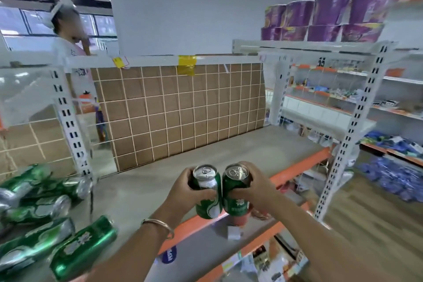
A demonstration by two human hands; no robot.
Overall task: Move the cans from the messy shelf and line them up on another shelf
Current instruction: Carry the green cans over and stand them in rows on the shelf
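My left hand (186, 192) grips an upright green can (208, 199), and my right hand (256, 192) grips a second upright green can (235, 199). The two cans touch side by side in the air above the orange front edge of a grey shelf (206, 158). Several more green cans (43, 213) lie tumbled on their sides on the shelf section at the lower left. A white slotted upright post (71, 126) separates that messy section from the grey shelf.
A brown gridded back panel (183, 110) closes the rear of the grey shelf. Purple cup containers (325, 20) stand on the top shelf at right. Stocked shelves (343, 89) run along the right. A person (66, 36) stands behind the shelving at the upper left.
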